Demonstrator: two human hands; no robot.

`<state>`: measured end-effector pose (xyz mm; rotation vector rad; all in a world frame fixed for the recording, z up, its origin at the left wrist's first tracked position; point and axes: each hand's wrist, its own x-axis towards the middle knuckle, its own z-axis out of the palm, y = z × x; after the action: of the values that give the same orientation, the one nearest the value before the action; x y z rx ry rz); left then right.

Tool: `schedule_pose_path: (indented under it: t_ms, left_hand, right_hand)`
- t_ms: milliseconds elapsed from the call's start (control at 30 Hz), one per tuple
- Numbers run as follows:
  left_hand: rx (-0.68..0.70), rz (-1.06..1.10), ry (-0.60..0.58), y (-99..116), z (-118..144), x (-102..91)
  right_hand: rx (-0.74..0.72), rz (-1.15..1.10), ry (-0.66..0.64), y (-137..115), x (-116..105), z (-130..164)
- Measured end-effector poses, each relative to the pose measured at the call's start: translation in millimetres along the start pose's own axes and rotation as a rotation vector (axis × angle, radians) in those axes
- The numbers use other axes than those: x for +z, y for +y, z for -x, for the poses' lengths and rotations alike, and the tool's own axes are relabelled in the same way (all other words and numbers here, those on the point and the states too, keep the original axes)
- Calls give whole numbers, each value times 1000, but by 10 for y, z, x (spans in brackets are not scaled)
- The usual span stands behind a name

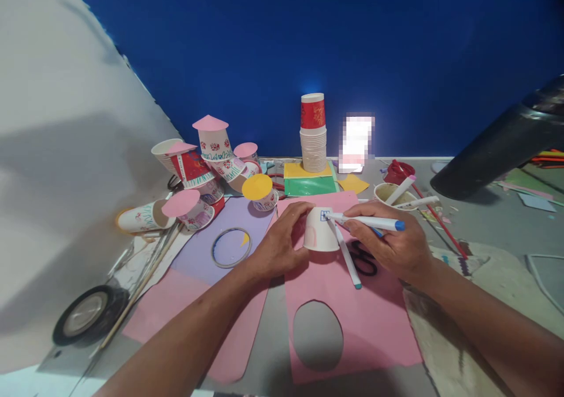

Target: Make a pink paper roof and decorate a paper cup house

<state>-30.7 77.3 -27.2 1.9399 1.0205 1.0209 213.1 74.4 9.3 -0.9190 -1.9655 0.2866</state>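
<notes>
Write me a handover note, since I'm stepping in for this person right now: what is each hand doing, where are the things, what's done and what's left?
Left hand: steadies an upturned white paper cup on the pink sheet.
Right hand: holds a blue marker, tip on the cup's upper side at a small blue drawing; a second marker sticks out below it.
Done: decorated cups with paper roofs piled back left; an oval is cut from the pink sheet.
Left: most of this cup is bare; the stack of cups behind is plain.

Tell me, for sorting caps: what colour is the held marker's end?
Blue, on the marker in the right hand; head view.
</notes>
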Motion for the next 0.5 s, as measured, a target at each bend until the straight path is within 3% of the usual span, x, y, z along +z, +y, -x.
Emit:
schedule_pose_path:
  t_ms: [500]
  left_hand:
    - [31,-6,10,-68,13,5]
  right_hand:
    - [1,-26,-4,-9,9,-11]
